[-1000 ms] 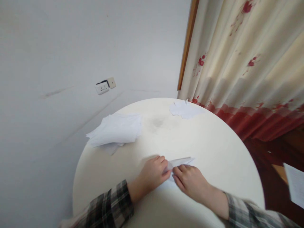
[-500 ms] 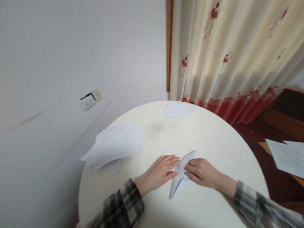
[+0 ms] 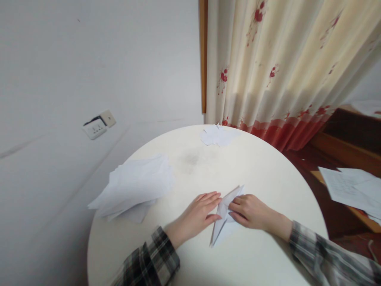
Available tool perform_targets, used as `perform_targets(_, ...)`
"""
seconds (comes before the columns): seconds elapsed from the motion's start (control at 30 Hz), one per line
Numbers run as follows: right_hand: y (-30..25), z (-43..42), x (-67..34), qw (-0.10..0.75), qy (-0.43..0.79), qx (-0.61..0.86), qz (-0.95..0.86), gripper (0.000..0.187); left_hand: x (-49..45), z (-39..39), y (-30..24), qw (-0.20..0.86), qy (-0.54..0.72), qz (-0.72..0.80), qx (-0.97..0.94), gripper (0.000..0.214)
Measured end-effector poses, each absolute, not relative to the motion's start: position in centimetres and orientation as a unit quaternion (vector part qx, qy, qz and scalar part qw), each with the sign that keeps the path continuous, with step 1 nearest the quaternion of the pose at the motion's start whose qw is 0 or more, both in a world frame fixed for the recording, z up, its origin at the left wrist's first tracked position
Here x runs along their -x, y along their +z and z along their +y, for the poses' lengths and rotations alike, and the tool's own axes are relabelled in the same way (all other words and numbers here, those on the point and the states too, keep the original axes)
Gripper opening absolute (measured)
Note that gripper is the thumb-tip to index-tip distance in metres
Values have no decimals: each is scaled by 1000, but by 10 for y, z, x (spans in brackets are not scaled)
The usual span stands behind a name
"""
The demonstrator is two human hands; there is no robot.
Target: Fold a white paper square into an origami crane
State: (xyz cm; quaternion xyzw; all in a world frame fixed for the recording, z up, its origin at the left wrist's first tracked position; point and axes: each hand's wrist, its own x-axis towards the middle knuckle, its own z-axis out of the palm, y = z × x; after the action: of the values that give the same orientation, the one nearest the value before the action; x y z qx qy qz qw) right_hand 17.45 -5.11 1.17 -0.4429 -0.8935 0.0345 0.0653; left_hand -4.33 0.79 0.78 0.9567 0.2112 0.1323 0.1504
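Observation:
A folded sheet of white paper (image 3: 220, 223), long and pointed at both ends, lies slantwise on the round white table. My left hand (image 3: 200, 214) rests along its left edge, fingers stretched out and the thumb low against the paper. From the other side, my right hand (image 3: 248, 211) has its fingers bent into the paper's fold, closed on it. Those right fingertips are partly hidden by the raised paper layer. A looser flap spreads out on the table below the right hand.
On the left of the table (image 3: 262, 254) lies a stack of white paper (image 3: 135, 184). Torn paper scraps (image 3: 218, 136) lie at the far edge. Behind is a curtain (image 3: 262, 71), and written sheets (image 3: 347, 188) lie on a low wooden surface at right.
The view has turned slightly right, so everything sits a little further left. Both hands stay at the folded paper with nearly the same pose.

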Motion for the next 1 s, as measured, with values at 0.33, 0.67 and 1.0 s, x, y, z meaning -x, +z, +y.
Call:
perform_targets(0.33,13,-48,-175,50,-5,435,-899,25,42,6,11,136,144,235,-952,42)
perform_targets(0.67,8,-31,-188,78,-26,344,-935,26,39,0,2,113,180,285,-935,41)
perform_targets(1.0,8,-26,-210,153,9,281,-947,34,39,-25,4,57,239,245,-938,32)
